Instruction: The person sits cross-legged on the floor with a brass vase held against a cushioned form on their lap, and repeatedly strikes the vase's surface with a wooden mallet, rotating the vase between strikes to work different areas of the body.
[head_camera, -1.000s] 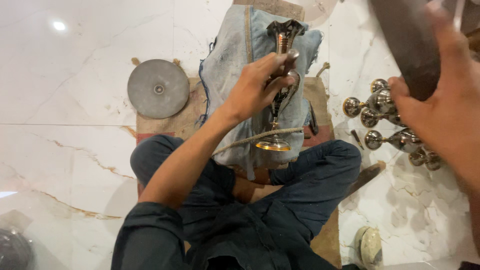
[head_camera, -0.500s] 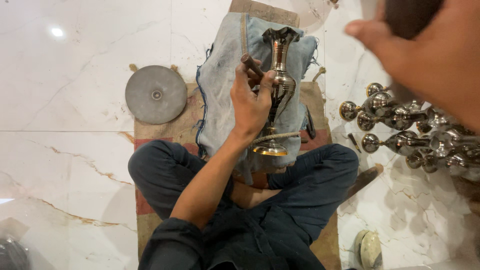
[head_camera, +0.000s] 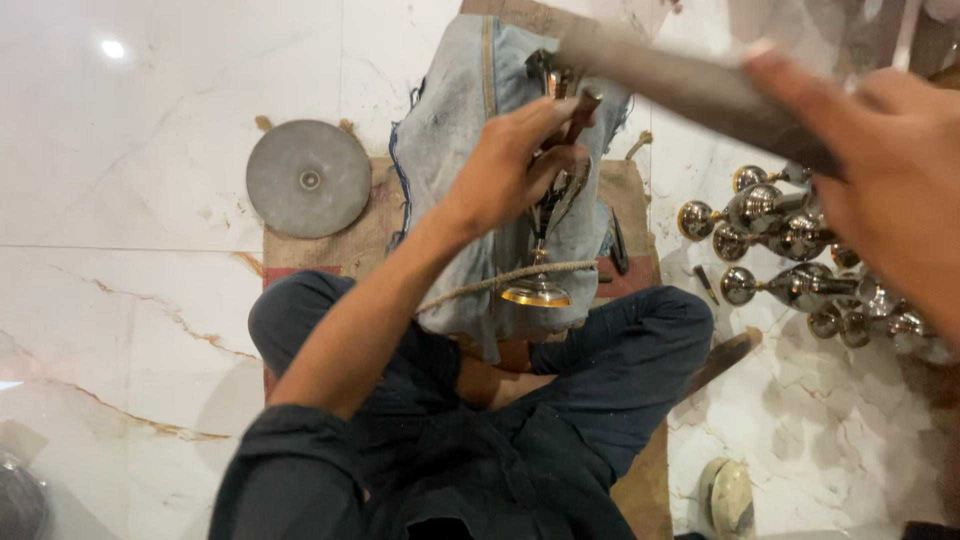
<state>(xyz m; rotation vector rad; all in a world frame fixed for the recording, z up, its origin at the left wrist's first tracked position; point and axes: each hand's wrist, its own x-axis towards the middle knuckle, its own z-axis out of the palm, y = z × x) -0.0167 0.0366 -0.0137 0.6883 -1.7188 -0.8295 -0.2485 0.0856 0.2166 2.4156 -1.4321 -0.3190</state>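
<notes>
Left hand (head_camera: 510, 165) clamped round a thin dark tool (head_camera: 578, 118) over the brass lamp stand (head_camera: 540, 240), lamp stand lying on denim cloth (head_camera: 450, 150), right hand (head_camera: 885, 170) gripping a blurry hammer handle (head_camera: 690, 90) right of it, shiny lamp parts (head_camera: 800, 250) farther right, grey disc (head_camera: 308, 178) off left
</notes>
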